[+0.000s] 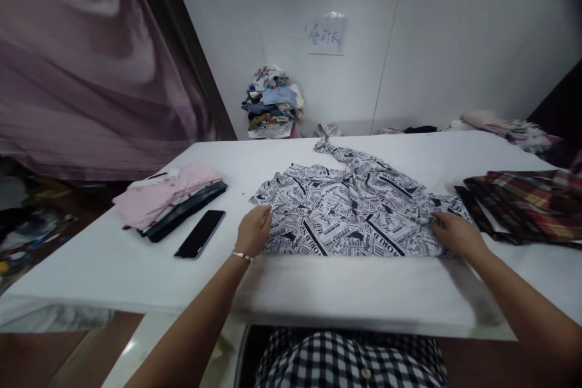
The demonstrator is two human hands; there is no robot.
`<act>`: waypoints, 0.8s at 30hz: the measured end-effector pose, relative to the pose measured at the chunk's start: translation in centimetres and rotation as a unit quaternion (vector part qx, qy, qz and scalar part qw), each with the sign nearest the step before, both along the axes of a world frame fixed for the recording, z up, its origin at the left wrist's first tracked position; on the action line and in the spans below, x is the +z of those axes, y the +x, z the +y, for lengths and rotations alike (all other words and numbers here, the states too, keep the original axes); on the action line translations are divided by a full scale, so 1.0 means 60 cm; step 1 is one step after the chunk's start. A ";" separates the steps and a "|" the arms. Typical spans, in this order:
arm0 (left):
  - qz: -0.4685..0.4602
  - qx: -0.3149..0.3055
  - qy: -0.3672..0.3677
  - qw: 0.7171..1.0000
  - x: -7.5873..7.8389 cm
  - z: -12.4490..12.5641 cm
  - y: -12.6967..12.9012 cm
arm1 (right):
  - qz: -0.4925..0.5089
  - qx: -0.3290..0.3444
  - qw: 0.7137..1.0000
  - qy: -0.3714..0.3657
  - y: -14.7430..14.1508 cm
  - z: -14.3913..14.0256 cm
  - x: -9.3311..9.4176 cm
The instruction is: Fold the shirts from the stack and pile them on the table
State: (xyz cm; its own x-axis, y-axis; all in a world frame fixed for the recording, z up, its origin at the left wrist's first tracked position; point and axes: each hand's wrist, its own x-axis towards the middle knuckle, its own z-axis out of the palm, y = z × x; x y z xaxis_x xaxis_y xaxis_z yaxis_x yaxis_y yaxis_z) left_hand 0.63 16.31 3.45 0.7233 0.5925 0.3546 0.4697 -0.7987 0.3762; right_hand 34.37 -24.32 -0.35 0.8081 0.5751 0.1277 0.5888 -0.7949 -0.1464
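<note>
A black-and-white newspaper-print shirt (336,212) lies spread on the white table, one sleeve stretched toward the far side. At its left edge, my left hand (254,230) has its fingers closed on the fabric. My right hand (457,233) pinches the cloth at the right edge, thumb and fingers together. The shirt's near edge runs fairly straight between the two hands. Part of the fabric under my fingertips is hidden.
On the white table (136,273), a black phone (200,234) lies left of my left hand. Behind it sits a folded clothes stack (170,197). Plaid folded shirts (531,203) lie at right. A clothes pile (275,100) stands beyond the far edge, below a paper sign (327,35).
</note>
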 end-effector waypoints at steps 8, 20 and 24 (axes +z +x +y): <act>0.124 -0.197 0.044 0.971 -0.050 -0.045 0.058 | -0.016 0.081 0.995 0.061 -0.014 0.121 0.049; 0.181 -0.163 -0.007 0.970 -0.083 -0.052 0.044 | 0.123 0.010 0.991 0.044 0.051 0.285 0.054; 0.176 -0.166 -0.018 0.970 -0.092 -0.055 0.042 | 0.124 -0.031 0.991 0.047 0.073 0.342 0.047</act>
State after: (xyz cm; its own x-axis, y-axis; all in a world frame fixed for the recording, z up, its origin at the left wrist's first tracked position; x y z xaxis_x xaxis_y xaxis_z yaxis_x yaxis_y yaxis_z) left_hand 3.13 13.02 -2.09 0.9492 0.3128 0.0339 0.2928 -0.9175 0.2691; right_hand 38.73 -3.79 2.44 0.8550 0.5178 -0.0292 0.4754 -0.8050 -0.3549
